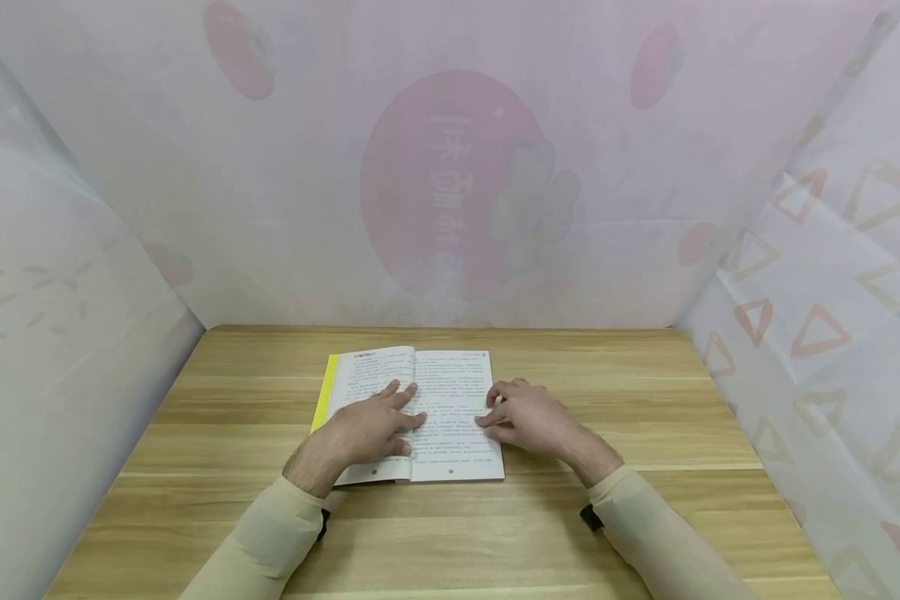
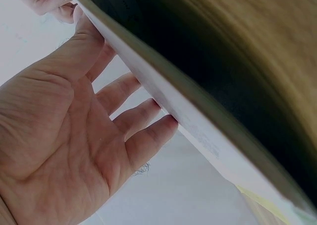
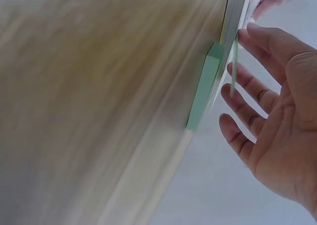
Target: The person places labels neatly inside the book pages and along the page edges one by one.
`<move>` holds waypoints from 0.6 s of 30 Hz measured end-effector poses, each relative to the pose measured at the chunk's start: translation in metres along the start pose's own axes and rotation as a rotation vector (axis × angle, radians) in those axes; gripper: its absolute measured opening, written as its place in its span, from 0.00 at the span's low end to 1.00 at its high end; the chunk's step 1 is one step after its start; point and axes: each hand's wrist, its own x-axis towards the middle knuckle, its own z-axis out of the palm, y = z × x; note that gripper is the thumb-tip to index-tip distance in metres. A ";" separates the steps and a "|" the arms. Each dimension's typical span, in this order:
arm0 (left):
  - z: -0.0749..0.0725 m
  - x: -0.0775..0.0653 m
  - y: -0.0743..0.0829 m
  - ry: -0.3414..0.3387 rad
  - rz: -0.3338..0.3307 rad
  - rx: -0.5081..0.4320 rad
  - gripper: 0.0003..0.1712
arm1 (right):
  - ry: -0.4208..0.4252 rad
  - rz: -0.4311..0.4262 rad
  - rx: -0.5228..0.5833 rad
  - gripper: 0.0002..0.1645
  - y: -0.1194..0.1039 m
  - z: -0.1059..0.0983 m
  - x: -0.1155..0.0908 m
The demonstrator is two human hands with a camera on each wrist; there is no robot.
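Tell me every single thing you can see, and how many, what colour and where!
Book: one, white pages, lying open on the table
Yellow strip: one, yellow, along the book's left edge
Green pad: one, light green, on the table by the book's right edge
Green slip: one, pale green, by the right fingertips
Table: one, light brown wood, underneath
Walls: three, pale with coloured prints, behind and both sides
Sleeves: two, cream, on the arms
Left hand: one, bare, on the open pages
Right hand: one, bare, at the right page's edge
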 end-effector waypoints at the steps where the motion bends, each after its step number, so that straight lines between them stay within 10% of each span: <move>1: 0.000 0.000 0.000 0.000 0.000 -0.002 0.35 | 0.004 0.004 -0.008 0.13 0.001 0.000 -0.001; 18: 0.000 -0.002 -0.005 0.002 0.018 -0.027 0.35 | 0.036 0.075 -0.021 0.16 0.016 -0.002 -0.019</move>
